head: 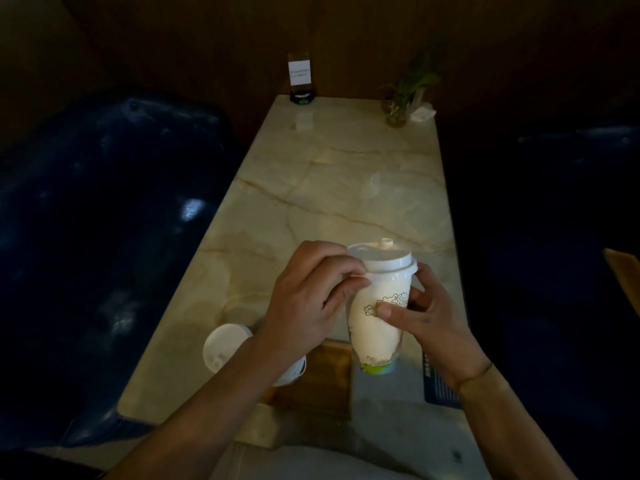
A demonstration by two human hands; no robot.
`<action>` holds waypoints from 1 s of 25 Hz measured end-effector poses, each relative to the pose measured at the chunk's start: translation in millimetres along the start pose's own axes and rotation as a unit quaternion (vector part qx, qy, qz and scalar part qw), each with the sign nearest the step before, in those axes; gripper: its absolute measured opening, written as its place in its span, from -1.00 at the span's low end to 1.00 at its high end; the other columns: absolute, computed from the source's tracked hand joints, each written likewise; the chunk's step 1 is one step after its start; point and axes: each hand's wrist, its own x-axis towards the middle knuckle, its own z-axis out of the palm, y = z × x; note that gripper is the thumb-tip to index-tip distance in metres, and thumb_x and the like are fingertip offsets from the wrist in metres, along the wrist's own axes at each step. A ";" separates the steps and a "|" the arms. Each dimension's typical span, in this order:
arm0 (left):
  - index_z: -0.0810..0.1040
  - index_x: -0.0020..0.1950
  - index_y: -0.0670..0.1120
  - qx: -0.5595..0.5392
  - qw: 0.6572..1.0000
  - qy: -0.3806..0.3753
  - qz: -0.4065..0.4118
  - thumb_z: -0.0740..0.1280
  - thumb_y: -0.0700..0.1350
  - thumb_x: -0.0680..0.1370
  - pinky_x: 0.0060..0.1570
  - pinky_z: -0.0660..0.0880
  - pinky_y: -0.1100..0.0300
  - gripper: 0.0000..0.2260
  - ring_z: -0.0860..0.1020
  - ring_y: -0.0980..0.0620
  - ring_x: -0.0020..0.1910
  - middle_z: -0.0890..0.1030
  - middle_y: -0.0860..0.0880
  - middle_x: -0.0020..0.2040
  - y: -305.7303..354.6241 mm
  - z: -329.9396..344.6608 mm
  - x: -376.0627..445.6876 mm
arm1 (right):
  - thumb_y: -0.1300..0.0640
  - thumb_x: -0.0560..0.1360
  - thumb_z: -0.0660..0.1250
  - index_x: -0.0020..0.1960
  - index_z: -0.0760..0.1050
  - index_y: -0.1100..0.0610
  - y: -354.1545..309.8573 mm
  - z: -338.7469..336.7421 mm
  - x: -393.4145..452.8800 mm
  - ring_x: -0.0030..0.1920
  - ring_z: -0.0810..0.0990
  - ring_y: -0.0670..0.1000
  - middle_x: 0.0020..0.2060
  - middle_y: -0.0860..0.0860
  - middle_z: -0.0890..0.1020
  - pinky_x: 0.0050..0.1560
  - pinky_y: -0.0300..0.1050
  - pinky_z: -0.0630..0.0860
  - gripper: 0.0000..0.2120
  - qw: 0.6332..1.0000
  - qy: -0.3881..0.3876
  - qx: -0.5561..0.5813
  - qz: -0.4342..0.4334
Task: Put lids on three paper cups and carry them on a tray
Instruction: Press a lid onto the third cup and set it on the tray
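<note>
A tall white paper cup (372,330) with a line drawing and a green base is held above the table, tilted slightly. A white plastic lid (382,259) with a small spout sits on its rim. My left hand (308,299) pinches the cup just under the lid's left edge. My right hand (429,313) wraps the cup's right side, thumb across the drawing. Below, a wooden tray (325,379) lies on the table. A second white lidded cup (223,346) stands at the tray's left. Another white lid edge (294,374) shows under my left wrist, mostly hidden.
A long marble table (332,188) runs away from me. At its far end stand a card holder with a white sign (300,79) and a glass with a plant (401,98). Dark blue seats (104,220) flank both sides. A dark blue card (438,386) lies under my right wrist.
</note>
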 end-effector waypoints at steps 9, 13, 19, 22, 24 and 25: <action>0.68 -0.07 -0.23 0.036 0.999 -0.003 0.021 0.40 -0.13 0.55 -0.09 0.56 0.02 -0.84 0.59 -0.09 -0.12 0.63 -0.15 -0.09 3.5 20.6 -5.1 | 0.03 0.17 0.62 0.21 0.49 0.06 5.6 20.5 6.8 -0.04 0.69 -0.10 -0.01 -0.02 0.70 -0.08 -0.17 0.64 -0.35 0.982 0.102 -0.150 -0.052; 0.67 -0.04 -0.20 0.000 1.000 0.003 0.007 0.40 -0.11 0.55 -0.06 0.55 0.03 -0.84 0.57 -0.05 -0.08 0.59 -0.08 -0.05 1.5 20.0 -4.3 | 0.03 0.12 0.60 0.18 0.52 0.10 5.3 17.5 4.6 -0.01 0.71 0.05 -0.02 0.08 0.72 -0.05 -0.03 0.67 -0.34 0.993 0.084 -0.072 -0.040; 0.67 -0.06 -0.21 -0.043 0.999 0.000 -0.016 0.41 -0.09 0.54 -0.03 0.55 0.06 -0.83 0.56 0.01 -0.05 0.60 -0.07 -0.06 1.6 13.9 -4.4 | 0.14 0.15 0.65 0.20 0.53 0.16 5.1 9.1 1.9 0.04 0.70 0.17 0.01 0.15 0.72 0.00 0.08 0.66 -0.34 0.999 0.028 -0.017 -0.006; 0.67 -0.06 -0.22 -0.061 0.998 -0.004 -0.015 0.42 -0.10 0.53 -0.01 0.55 0.11 -0.83 0.57 0.00 -0.03 0.58 -0.04 -0.03 3.6 9.3 -3.1 | 0.23 0.19 0.60 0.14 0.57 0.15 4.3 3.9 -0.3 0.00 0.71 0.15 -0.02 0.16 0.73 -0.08 -0.04 0.66 -0.47 1.000 -0.007 0.014 0.007; 0.66 -0.06 -0.23 -0.073 0.997 -0.006 -0.018 0.43 -0.12 0.51 0.00 0.55 0.13 -0.83 0.58 -0.03 -0.05 0.60 -0.10 -0.05 4.5 6.4 -1.3 | 0.27 0.21 0.56 0.10 0.60 0.13 2.5 0.9 -1.6 -0.02 0.72 0.12 -0.04 0.15 0.74 -0.11 -0.09 0.65 -0.54 0.999 -0.027 0.029 0.011; 0.66 -0.06 -0.24 -0.082 0.996 -0.007 -0.022 0.43 -0.13 0.51 0.00 0.55 0.13 -0.84 0.59 -0.04 -0.05 0.60 -0.12 -0.06 4.8 5.1 -0.8 | 0.24 0.19 0.56 0.09 0.61 0.12 1.6 -0.7 -2.4 -0.03 0.72 0.12 -0.04 0.16 0.74 -0.11 -0.09 0.64 -0.54 0.999 -0.036 0.035 0.012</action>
